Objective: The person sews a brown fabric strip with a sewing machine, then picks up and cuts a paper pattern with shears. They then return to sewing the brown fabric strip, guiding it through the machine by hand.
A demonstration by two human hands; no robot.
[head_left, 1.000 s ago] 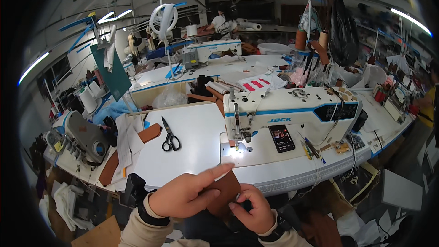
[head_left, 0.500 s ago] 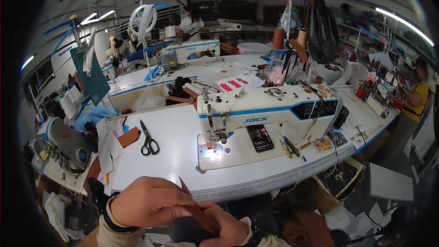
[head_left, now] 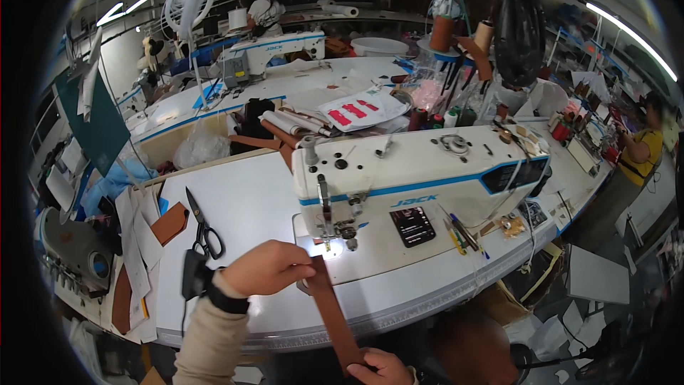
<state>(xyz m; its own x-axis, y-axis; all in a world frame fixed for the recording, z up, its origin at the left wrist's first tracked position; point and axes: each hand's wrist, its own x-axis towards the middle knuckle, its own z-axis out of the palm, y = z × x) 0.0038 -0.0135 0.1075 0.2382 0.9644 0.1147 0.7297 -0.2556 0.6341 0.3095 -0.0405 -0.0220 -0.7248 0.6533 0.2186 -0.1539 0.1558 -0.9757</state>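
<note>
- Hands: left hand [head_left: 267,267] pinches the upper end of a brown strip [head_left: 333,314], fingers closed on it; right hand [head_left: 381,368], at the lower edge of the view, grips the strip's lower end, fingers curled on it.
- Strip: it spans from hand to hand, long axis running diagonally from upper left, at the machine bed, down to lower right over the table [head_left: 242,207] edge.
- Key relation: the needle [head_left: 329,232] stands just above and right of the left hand, near the strip's top end. The left hand is the nearer one to it; the right is well below.
- Machine [head_left: 420,164]: white with a blue stripe, beyond both hands, its lit bed close to the left fingertips.
- Scissors [head_left: 203,228]: black-handled, up and left of the left hand, blades pointing away.
- Brown piece [head_left: 169,223]: flat, left of the scissors, beside white paper sheets [head_left: 139,235].
- Dark card [head_left: 413,225]: rectangular, on the bed to the right of the left hand; pens [head_left: 463,235] lie just beyond it.
- Sheet with red shapes [head_left: 360,109]: white, far beyond the machine.
- Green board [head_left: 100,125]: leaning far up and left.
</note>
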